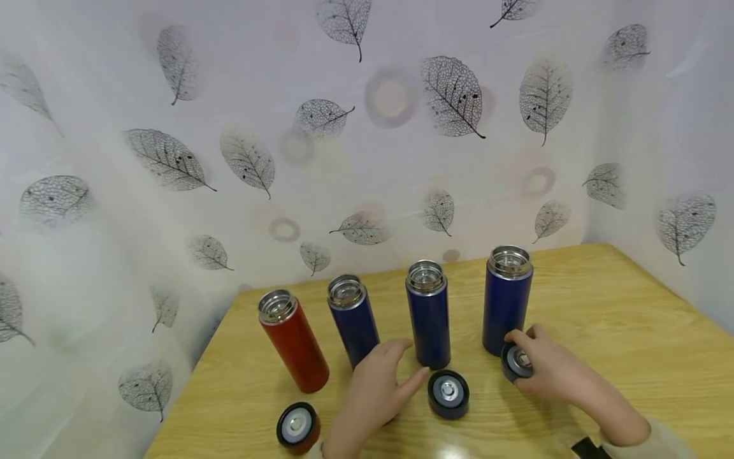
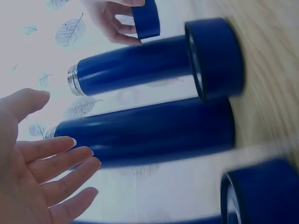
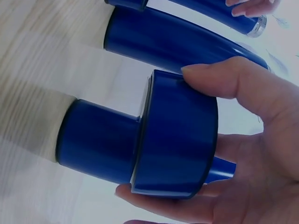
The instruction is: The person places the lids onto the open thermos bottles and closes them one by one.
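Observation:
My right hand (image 1: pixel 547 366) grips a dark blue lid (image 3: pixel 177 135) between thumb and fingers, its inner side facing up in the head view. Just behind that lid stands the rightmost blue bottle (image 1: pixel 507 306), uncapped. The left hand (image 1: pixel 373 392) is spread with fingers extended, holding nothing, in front of a blue bottle (image 1: pixel 351 319). Another blue bottle (image 1: pixel 430 319) stands between the hands, with a blue lid (image 1: pixel 448 395) on the table before it. In the left wrist view a further blue lid (image 2: pixel 266 193) shows at the lower corner; the left hand mostly hides it from the head view.
An open red bottle (image 1: pixel 295 344) stands at the left end of the row, with a red lid (image 1: pixel 298 427) lying inner side up in front. All stand on a wooden table (image 1: pixel 608 306). A leaf-patterned curtain (image 1: pixel 390 166) hangs behind and at both sides.

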A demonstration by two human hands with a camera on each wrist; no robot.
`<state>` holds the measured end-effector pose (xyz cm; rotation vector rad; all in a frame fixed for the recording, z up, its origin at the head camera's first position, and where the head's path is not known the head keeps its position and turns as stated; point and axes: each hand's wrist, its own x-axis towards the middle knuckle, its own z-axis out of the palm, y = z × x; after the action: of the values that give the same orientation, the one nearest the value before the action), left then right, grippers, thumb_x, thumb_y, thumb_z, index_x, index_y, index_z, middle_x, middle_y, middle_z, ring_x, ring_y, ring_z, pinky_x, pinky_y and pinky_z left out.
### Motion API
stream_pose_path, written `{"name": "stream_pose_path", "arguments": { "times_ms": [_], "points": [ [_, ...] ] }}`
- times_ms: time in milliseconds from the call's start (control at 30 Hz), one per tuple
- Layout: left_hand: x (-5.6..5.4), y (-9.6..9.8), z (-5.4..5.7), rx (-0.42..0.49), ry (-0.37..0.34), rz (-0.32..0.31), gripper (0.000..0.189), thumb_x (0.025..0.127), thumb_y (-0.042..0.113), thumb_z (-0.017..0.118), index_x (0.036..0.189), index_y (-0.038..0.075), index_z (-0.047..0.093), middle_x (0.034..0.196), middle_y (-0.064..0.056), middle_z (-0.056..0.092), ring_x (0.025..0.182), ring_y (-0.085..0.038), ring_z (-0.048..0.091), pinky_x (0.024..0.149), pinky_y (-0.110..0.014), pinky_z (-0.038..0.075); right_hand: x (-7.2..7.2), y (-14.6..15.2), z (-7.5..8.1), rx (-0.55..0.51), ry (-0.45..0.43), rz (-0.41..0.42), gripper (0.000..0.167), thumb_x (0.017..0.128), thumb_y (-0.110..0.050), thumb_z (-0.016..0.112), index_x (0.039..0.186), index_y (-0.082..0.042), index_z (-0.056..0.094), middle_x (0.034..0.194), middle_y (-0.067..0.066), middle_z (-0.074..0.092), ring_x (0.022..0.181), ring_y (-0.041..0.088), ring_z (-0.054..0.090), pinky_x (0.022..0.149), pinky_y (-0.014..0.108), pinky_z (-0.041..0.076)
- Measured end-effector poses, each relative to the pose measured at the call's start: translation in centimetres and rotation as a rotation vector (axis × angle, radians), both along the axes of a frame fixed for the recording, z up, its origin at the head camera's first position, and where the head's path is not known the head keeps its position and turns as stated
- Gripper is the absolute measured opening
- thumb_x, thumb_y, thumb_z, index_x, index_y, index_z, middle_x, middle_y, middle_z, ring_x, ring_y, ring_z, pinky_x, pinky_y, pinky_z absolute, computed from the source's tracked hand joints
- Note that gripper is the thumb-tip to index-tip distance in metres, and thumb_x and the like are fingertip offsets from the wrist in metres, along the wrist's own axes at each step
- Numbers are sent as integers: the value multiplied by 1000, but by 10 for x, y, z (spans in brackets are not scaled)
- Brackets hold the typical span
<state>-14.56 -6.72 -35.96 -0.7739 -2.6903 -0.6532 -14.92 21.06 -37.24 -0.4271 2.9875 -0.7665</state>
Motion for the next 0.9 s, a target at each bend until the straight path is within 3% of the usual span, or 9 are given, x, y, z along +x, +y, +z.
{"name": "stream_pose_path", "arguments": {
  "times_ms": [167,500,900],
  "points": [
    [-7,17,2,81,-26,-25,45,86,44,52,114,9,56,110,-3,58,99,-16,54,79,-33,46,1,3,4,-3,15,2,59,59,-8,74,112,0,50,97,22,42,72,20,50,54,31,43],
    [-17,50,3,182,41,-98,37,84,32,59,111,6,58,105,-3,60,96,-15,56,77,-28,46,4,12,14,-7,27,-14,61,60,-10,74,115,2,49,97,21,41,73,21,50,54,31,43],
    [-28,85,3,297,11,-118,37,86,32,57,113,6,56,106,-4,59,96,-12,55,78,-26,45,8,19,17,4,103,-11,58,58,-11,76,111,-3,52,93,20,43,71,21,50,54,35,43]
  ]
}}
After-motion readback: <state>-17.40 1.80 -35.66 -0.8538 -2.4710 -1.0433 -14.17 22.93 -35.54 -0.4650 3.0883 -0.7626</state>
